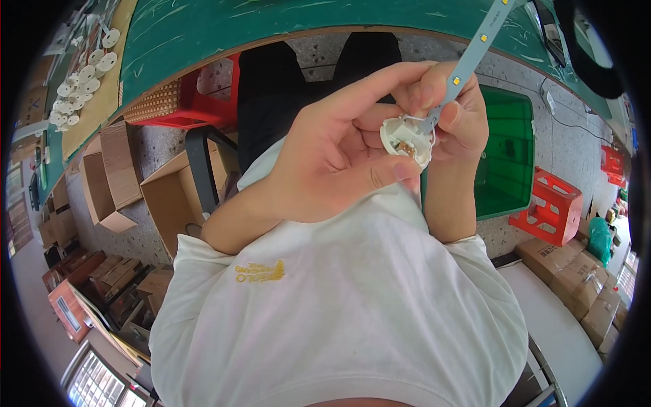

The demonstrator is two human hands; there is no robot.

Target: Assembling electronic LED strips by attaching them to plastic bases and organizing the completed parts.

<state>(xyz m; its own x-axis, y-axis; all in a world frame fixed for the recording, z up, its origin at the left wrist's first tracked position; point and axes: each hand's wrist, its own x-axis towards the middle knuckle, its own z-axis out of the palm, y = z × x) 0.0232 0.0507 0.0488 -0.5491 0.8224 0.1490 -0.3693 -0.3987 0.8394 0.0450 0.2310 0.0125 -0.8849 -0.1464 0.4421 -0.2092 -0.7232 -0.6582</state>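
My left hand (352, 139) is closed around a small round white plastic cap (415, 150), its thumb on the near rim. Inside the cap a small brownish component shows, and thin white wires run from it. My right hand (464, 119) pinches the lower end of a narrow pale LED strip board (468, 64) between thumb and fingers. Yellow LED chips dot the strip, which slants up and to the right out of view. Its lower end meets the cap's edge; whether it is fixed there I cannot tell.
A green worktop (271, 15) crosses the far side, with several white round caps (85, 81) at its left. Below are a red stool (550, 203), a green bin (508, 149), open cardboard boxes (108, 176) and a black armrest (200, 163). Closed cartons (569, 278) stand at right.
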